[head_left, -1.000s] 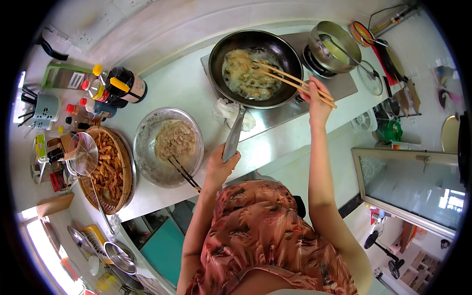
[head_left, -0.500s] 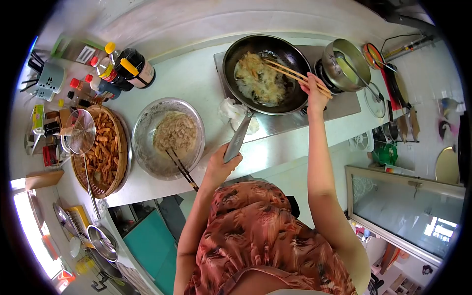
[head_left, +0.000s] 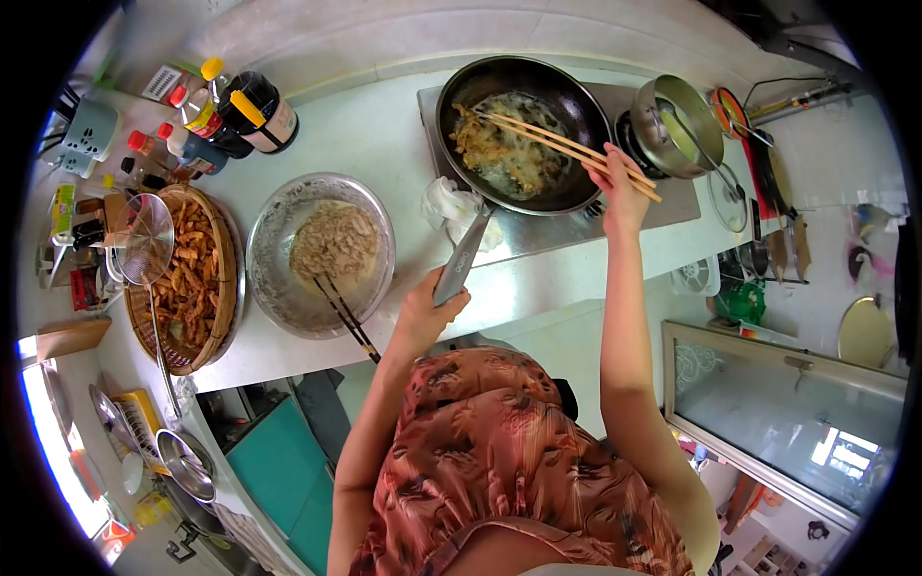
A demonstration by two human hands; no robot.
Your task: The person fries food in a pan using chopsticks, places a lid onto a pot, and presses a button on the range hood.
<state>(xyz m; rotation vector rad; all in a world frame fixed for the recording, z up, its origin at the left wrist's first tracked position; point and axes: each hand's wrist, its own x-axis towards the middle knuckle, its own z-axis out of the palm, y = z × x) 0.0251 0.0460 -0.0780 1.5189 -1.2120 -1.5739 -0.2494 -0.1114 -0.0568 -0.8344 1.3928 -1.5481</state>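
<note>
My left hand (head_left: 428, 309) is wrapped round the grey handle of a dark frying pan (head_left: 576, 106) on the stove. Long wooden chopsticks (head_left: 567, 146) are gripped in my right hand (head_left: 619, 190), their tips among the frying pieces. Golden battered pieces (head_left: 480, 144) lie mostly along the pan's left side in bubbling oil. A steel bowl (head_left: 274, 298) of pale battered strips (head_left: 336, 245) stands left of the pan, dark chopsticks (head_left: 346, 317) leaning in it. Farther left, a wicker basket (head_left: 233, 288) holds fried pieces (head_left: 192, 264), with a wire skimmer (head_left: 144, 240) across its edge.
A steel pot (head_left: 663, 144) with a ladle stands right of the pan. Bottles (head_left: 259, 110) line the counter's back left. A crumpled white cloth (head_left: 451, 204) lies beside the pan handle. A glass-paned door (head_left: 778, 403) is at the lower right.
The chopstick tips have shifted left, and the frying pieces now sit closer to the pan's left side, with more oil exposed. My left hand keeps hold of the handle. The view has shifted slightly.
</note>
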